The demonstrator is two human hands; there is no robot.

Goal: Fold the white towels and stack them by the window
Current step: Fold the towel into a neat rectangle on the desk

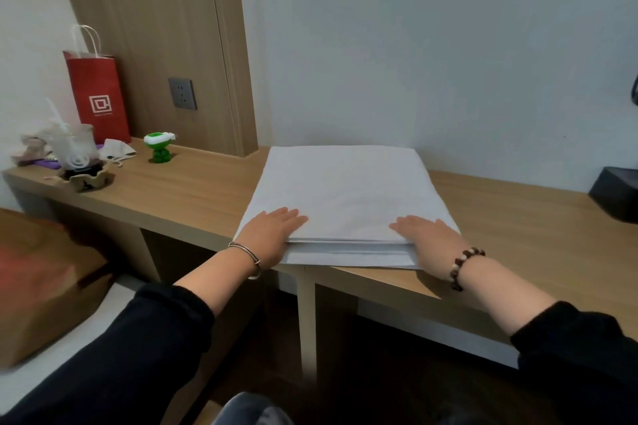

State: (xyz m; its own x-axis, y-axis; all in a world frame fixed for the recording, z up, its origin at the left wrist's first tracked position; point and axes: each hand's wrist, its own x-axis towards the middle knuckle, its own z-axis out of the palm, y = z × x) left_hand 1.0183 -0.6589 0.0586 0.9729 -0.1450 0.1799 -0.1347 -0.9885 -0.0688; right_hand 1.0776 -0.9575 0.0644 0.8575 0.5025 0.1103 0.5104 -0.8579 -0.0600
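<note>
White towels (345,190) are seen folded into a flat rectangle in the middle of the frame. They are laid on the wooden desk (193,190), with the far edge close to the pale wall and the near edge right at the desk's front. Several layers are shown at that near edge — a stack, or one towel folded many times; which cannot be told.

The left hand (272,235) is pressed palm-down on the near left corner, and the right hand (428,241) on the near right corner. Fingers (288,216) are held straight and close together, flat on the cloth, and nothing is gripped or pinched. The placing makes sense: with both corners weighted, the layers are kept square and the pile is flattened.

Folding looks largely done — smoothing is judged to be the step in hand. No window is shown, so whether this spot is the stacking place cannot be said.

At the left of the frame a red paper bag (98,97), a clear cup (74,147) and a green toy-like object (159,147) are set well apart from the towels. A black box (618,197) is seen at the right edge.
</note>
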